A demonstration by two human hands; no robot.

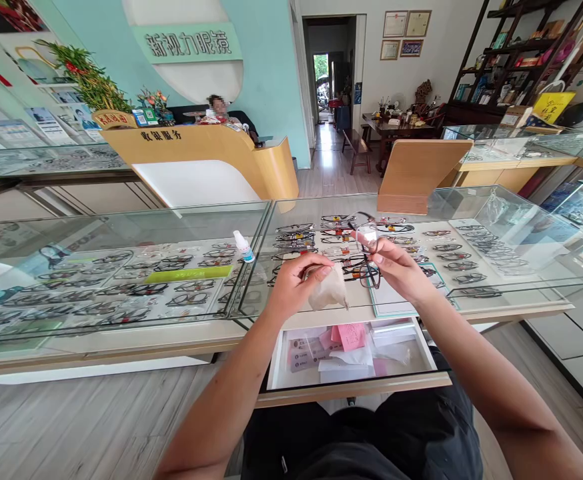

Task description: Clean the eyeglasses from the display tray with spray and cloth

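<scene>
Between the thumb and fingers of my left hand point(294, 283), a pale beige cleaning cloth point(329, 290) hangs down over the glass counter. My right hand point(396, 263) is closed on a pair of dark-framed eyeglasses point(370, 272), held up on end above the counter. The cloth and the glasses are a short way apart. Under both hands, rows of eyeglass frames point(339, 233) lie inside the glass display case point(259, 287). To the left of my left hand, a small white spray bottle point(244, 247) with a blue label stands on the glass.
Below my hands a drawer point(276, 377) is pulled out, with papers and a pink slip point(349, 335) inside. A brown upright board point(419, 170) stands at the counter's far edge. Behind a wooden reception desk point(276, 163) sits a person point(219, 110).
</scene>
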